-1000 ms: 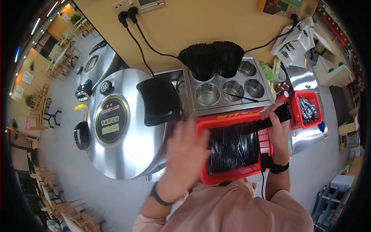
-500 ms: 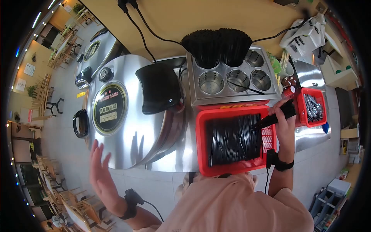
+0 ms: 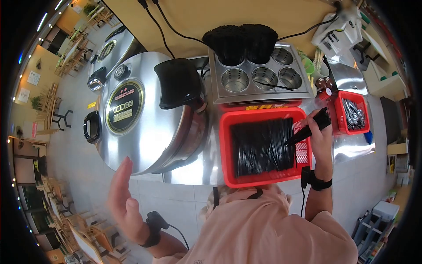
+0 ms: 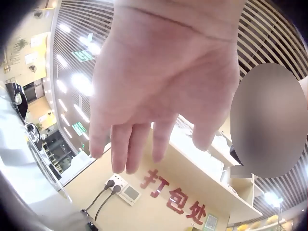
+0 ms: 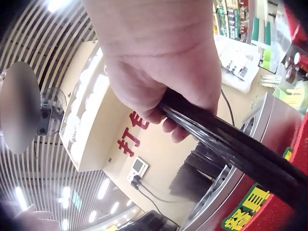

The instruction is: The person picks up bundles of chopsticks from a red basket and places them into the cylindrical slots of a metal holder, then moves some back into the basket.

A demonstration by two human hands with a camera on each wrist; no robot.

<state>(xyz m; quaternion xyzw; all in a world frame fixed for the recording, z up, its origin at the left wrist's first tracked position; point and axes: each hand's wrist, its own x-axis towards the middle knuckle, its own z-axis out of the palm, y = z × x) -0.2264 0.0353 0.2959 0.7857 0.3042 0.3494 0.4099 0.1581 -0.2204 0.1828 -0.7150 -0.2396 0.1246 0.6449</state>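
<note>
- Wall (image 3: 189, 26), tan, is rising behind a steel counter (image 3: 187, 175); a round steel pot (image 3: 158, 145) is standing on the left.
- Rack (image 3: 249, 95), steel, six cups: two rear cups are holding upright black bunches (image 3: 259, 42); one loose stick (image 3: 274, 86) is lying across the front row.
- Basket (image 3: 226, 154), red, is sitting just in front of the rack, sticks (image 3: 261, 149) lying massed inside.
- Bundle (image 3: 303, 135), black sticks, is slanting over the basket's right side, narrow ends pointing inward.
- Right hand (image 3: 323, 136): fingers are curling round the bundle near its thick end.
- Left hand (image 3: 124, 204): wide open, fingers extending, palm holding nothing; it is hovering near the pot, well apart from the basket.
- Handling, as judged: the sticks are looking slick, so firm, even pressure is suiting them; the free palm could be squaring the ends, narrow tips all facing one way.
- Hard to make out: the palm is hiding part of the bundle; the right wrist view is cutting off its far end. Stick count is escaping the eye, as is whether the tips are touching the sticks below.
</note>
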